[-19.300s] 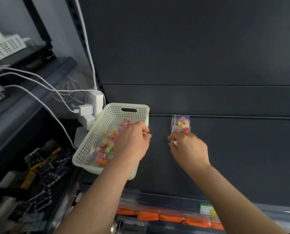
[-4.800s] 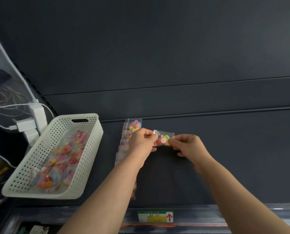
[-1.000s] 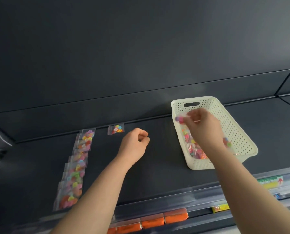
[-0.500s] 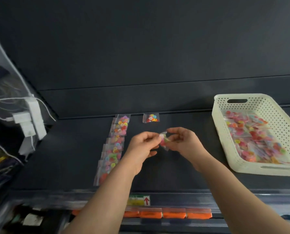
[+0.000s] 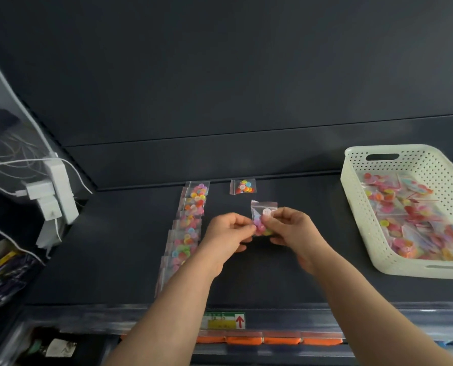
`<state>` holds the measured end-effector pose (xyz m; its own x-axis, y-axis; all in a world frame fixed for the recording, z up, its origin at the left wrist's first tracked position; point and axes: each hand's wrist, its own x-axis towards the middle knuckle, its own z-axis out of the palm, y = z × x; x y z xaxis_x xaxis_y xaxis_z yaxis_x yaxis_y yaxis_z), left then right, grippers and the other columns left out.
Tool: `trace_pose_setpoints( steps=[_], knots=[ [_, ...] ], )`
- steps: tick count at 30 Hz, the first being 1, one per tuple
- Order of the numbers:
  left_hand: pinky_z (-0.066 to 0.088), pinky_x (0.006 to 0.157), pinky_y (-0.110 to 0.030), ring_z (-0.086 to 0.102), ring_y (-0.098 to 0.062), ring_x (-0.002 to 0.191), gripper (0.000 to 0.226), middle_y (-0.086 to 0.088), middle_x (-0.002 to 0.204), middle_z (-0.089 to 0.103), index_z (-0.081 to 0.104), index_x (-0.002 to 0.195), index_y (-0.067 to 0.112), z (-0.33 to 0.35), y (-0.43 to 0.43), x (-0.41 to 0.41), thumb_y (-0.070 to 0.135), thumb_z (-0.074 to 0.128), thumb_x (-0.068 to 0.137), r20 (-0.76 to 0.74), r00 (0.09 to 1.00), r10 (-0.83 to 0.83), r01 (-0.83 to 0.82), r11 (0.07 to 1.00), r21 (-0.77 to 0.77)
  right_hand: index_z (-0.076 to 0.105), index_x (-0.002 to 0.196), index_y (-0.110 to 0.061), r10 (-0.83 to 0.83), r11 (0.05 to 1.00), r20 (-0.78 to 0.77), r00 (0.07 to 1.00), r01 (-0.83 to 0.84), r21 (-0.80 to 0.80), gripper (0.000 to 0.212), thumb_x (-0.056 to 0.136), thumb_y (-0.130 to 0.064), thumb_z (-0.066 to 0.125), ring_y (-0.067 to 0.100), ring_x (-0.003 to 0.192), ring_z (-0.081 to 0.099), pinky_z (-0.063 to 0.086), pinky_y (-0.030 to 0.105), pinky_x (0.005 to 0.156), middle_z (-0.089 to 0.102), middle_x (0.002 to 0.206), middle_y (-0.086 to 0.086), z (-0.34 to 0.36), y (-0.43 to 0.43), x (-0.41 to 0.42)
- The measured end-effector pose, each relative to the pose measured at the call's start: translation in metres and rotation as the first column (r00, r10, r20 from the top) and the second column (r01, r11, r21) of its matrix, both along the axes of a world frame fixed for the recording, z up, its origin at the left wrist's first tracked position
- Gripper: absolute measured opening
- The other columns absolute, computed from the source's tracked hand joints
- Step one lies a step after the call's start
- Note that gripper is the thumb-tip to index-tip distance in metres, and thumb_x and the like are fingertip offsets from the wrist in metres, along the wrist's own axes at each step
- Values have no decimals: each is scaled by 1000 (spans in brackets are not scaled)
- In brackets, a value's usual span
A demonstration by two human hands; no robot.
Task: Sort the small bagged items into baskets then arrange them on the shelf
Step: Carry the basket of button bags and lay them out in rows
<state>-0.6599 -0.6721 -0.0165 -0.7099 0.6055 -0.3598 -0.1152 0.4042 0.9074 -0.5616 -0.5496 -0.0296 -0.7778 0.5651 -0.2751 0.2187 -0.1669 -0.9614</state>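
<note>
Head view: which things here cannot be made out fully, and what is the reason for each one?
Held bag: lower half hidden by the fingers of the left hand and right hand.
Row of bags: near end covered by the left forearm; the bags overlap, so no count.
Basket: right side cut off by the frame edge.
Shelf label: print too small and blurred to read.

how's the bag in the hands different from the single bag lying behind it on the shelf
The held bag is pinched upright between the left hand and right hand; the single bag lies flat on the shelf, untouched. The hands hide the held bag's lower part; the single bag shows whole. Both are small clear bags of coloured buttons.
</note>
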Motion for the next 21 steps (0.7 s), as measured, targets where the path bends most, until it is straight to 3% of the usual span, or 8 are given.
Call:
trace_pose_setpoints(
  steps=[4,7,11,14,17,21],
  knots=[
    [55,83,-28,63,-9,102,21,6,107,68,66,112,23,0,5,-6,26,68,92,-45,998,-31,31,999,5,71,90,-20,105,969,94,990,-123,216,18,76,-25,80,17,73,71,53,29,75,74,76,3,0,9,1],
    [54,77,-26,65,-12,95,9,1,101,71,69,101,18,-3,10,-8,20,65,94,-64,997,-46,44,999,-23,66,99,-24,133,977,120,984,-151,150,34,71,-18,84,16,80,71,52,29,78,75,80,0,1,15,1],
    [58,74,-27,67,-14,88,8,-6,101,71,69,99,12,-13,15,-12,17,63,95,72,991,113,-116,993,39,67,104,-18,53,999,79,996,-54,10,24,82,-11,74,7,74,69,48,19,62,75,79,-1,0,21,1],
    [58,71,-27,66,-13,86,10,-7,100,70,68,101,10,-18,18,-13,16,62,96,179,968,177,-191,979,68,67,106,-17,-57,995,30,998,59,-77,20,88,-10,67,7,78,70,48,21,67,75,84,-2,-4,22,-3],
    [59,72,-27,67,-15,90,11,-8,104,70,68,102,10,-22,23,-19,16,61,96,175,961,214,-227,972,57,66,107,-19,-135,987,27,991,137,-86,21,88,-9,66,9,82,70,48,23,70,75,88,-1,-6,25,-13],
    [58,71,-28,67,-18,95,6,-9,105,69,68,98,13,-23,32,-36,15,63,95,191,931,310,-331,940,86,62,110,-23,-91,995,61,994,93,-30,35,81,-8,74,12,90,69,51,24,72,74,90,-1,-6,30,-33]
  ],
)
